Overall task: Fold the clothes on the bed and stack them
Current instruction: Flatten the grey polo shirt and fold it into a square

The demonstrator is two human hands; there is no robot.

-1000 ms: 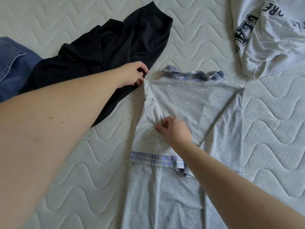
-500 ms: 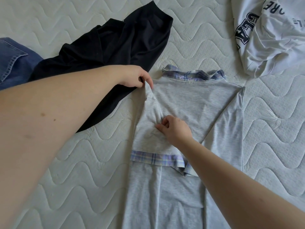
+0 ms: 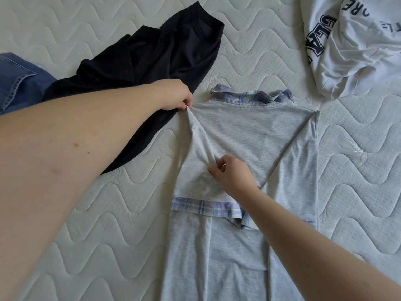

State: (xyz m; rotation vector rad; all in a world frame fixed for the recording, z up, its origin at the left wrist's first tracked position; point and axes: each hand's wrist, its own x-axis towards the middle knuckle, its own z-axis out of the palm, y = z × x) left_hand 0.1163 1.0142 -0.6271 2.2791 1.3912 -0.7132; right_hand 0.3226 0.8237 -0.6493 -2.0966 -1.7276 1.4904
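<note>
A light grey cotton shirt with a lilac plaid collar and cuffs (image 3: 249, 135) lies flat in the middle of the white quilted bed (image 3: 108, 224), its sleeves folded inward. The left hand (image 3: 173, 96) pinches the shirt's upper left shoulder corner, lifting a ridge of fabric. The right hand (image 3: 233, 174) pinches that same fold lower down, mid-chest. A crumpled black garment (image 3: 152, 53) lies up-left, blue denim jeans (image 3: 19, 79) beyond it, and a white printed sweatshirt (image 3: 351, 44) sits top right.
</note>
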